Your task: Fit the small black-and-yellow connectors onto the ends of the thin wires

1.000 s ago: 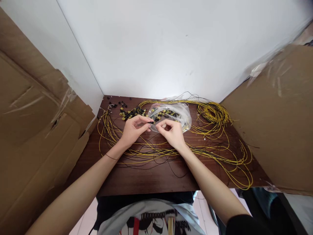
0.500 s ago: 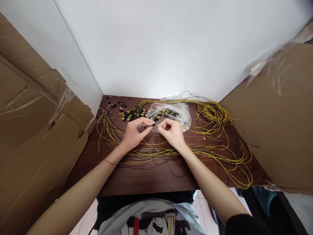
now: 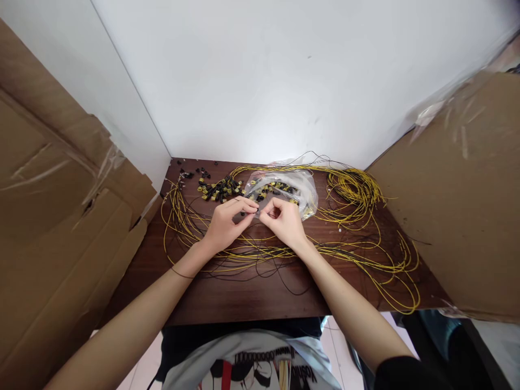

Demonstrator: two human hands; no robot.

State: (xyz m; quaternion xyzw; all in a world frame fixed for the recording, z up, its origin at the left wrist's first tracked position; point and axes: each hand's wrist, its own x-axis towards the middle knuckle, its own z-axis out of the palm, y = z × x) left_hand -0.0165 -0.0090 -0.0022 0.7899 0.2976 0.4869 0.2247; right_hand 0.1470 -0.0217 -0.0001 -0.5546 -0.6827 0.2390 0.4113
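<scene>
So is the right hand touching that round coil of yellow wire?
Apart: the head view shows the edge of the plastic bag and a strip of tabletop between the right hand and the coil.

Shirt front, 6 o'clock: light fabric with dark print
Slanted word, toward 5 o'clock on the shirt front: "Yoshi", next letter unclear
Upper line, 6 o'clock: "//www." beside a row of round characters, too small to read surely
Lower dark print, 6 o'clock: no legible lettering
</scene>
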